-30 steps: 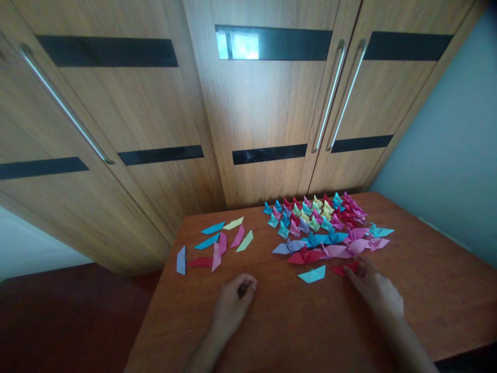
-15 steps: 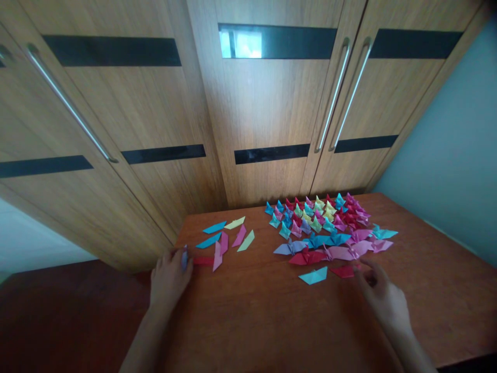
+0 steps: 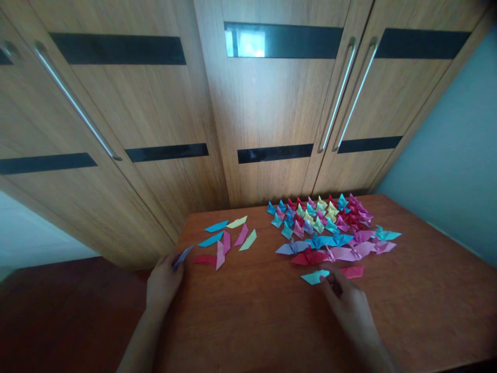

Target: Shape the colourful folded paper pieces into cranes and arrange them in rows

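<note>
At the table's left edge my left hand [image 3: 163, 282] pinches a lavender folded paper strip [image 3: 182, 255], lifting one end off the wood. My right hand [image 3: 347, 303] rests on the table with its fingertips at a light blue folded paper piece [image 3: 313, 277]; fingers are curled near it, touching its right end. A red folded piece [image 3: 352, 271] lies just right of those fingertips. Behind them sits a cluster of small coloured origami pieces [image 3: 320, 217] and a row of larger folded pieces [image 3: 334, 248].
Several flat folded strips in blue, yellow, pink, green and red [image 3: 227, 240] lie at the table's left. The wooden table [image 3: 272, 321] stands against a wooden wardrobe [image 3: 248, 103] with long metal handles. A pale blue wall [image 3: 458, 155] is to the right.
My left hand went from the table's middle to the left edge and picked up the lavender strip. My right hand slid left from the red piece to the light blue one.
</note>
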The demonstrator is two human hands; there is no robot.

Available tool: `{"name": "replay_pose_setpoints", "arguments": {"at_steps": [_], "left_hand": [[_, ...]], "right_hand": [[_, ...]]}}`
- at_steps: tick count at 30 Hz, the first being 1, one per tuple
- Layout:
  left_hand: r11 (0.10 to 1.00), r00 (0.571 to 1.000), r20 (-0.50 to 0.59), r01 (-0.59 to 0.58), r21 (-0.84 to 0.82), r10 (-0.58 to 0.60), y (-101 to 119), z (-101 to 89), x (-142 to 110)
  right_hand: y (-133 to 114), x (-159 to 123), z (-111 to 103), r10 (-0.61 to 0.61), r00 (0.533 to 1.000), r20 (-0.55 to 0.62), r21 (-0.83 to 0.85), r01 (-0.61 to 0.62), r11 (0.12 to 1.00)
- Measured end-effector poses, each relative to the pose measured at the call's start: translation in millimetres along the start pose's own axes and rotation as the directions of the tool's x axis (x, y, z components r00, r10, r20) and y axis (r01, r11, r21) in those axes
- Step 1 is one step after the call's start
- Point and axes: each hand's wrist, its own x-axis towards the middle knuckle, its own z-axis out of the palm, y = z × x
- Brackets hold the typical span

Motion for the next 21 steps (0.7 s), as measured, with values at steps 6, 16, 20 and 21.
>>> {"name": "replay_pose_setpoints", "arguments": {"at_steps": [6,16,20,21], "left_hand": [[0.727,0.969,0.091,0.232,-0.647,-0.229,29,-4.3,-23],[-0.008,0.828,0.546,0.551,-0.834,0.130,169,27.8,-123],[0.033,0.817,0.543,0.548,-0.836,0.193,190,44.2,-144],[0.091,0.818,0.536,0.530,-0.843,0.207,192,47.8,-147]], "right_hand": [[-28,-18,26,-0.045,0.995,0.087,0.167,0.030,0.985],[-68,-42,62,-0.013,0.957,0.291,0.547,-0.155,0.822],[-57,-43,60,0.126,0.972,0.196,0.612,-0.222,0.759],[-54,-43,57,0.168,0.969,0.179,0.610,-0.243,0.754]]}}
